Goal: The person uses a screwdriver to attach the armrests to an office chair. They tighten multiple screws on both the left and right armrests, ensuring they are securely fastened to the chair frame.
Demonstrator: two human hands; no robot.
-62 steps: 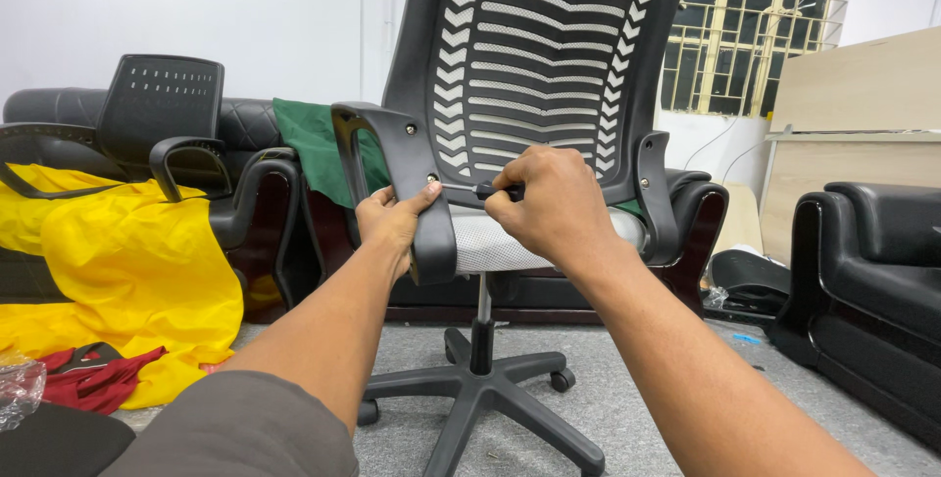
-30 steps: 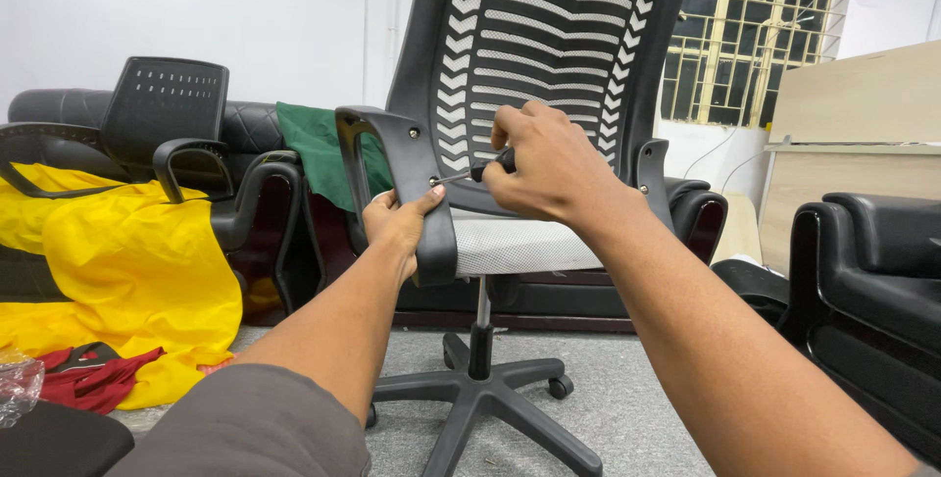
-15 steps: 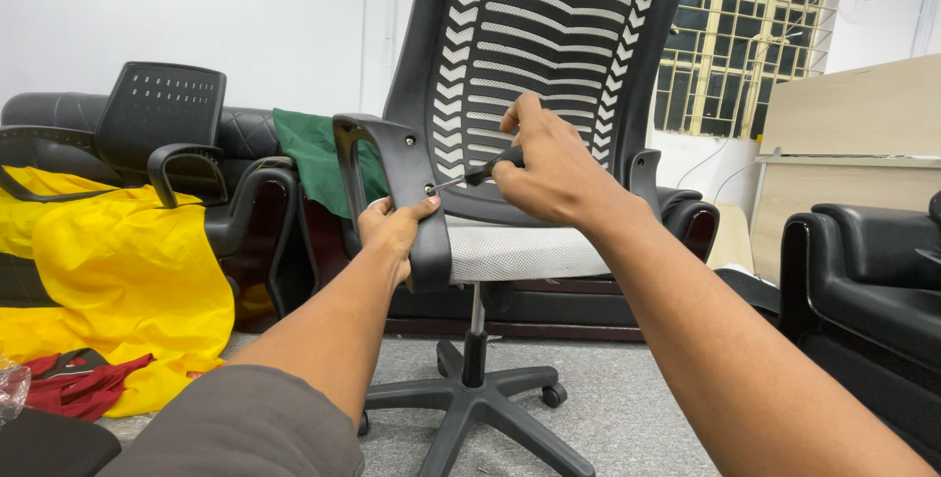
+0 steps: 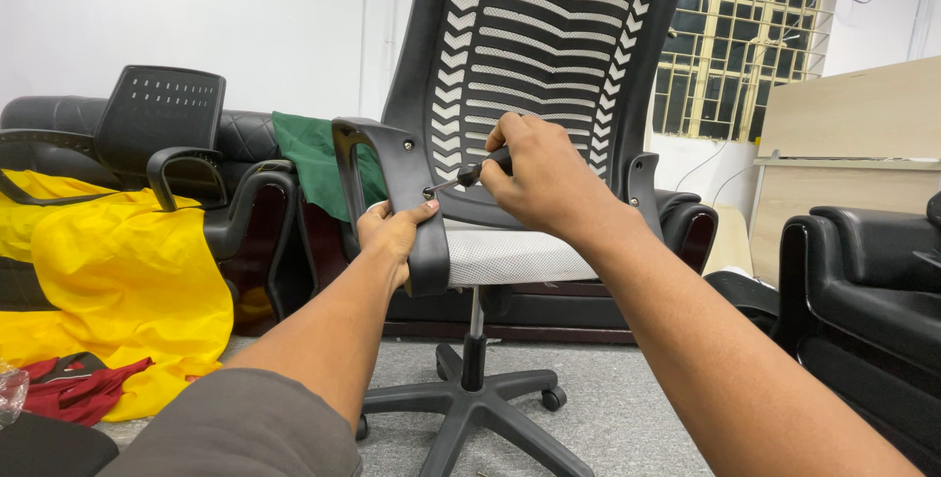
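Note:
A black office chair (image 4: 549,55) with a mesh back and a grey seat stands in front of me on a five-star base. My left hand (image 4: 392,230) grips the lower part of its left armrest (image 4: 407,183) and holds it against the seat. My right hand (image 4: 534,175) is closed around a black-handled screwdriver (image 4: 470,175). The screwdriver's tip sits at a hole on the inner face of that armrest. The chair's right armrest (image 4: 642,183) shows just behind my right wrist.
A yellow cloth (image 4: 108,281) covers a black sofa on the left, with a black chair back (image 4: 162,119) and a green cloth (image 4: 314,158) behind. A red cloth (image 4: 78,389) lies on the grey carpet. A black armchair (image 4: 863,310) stands right, a barred window (image 4: 750,46) behind.
My right hand has risen from the seat's front edge and brought the screwdriver tip up to the armrest's inner face. My left hand has stayed on the armrest. The view has shifted slightly.

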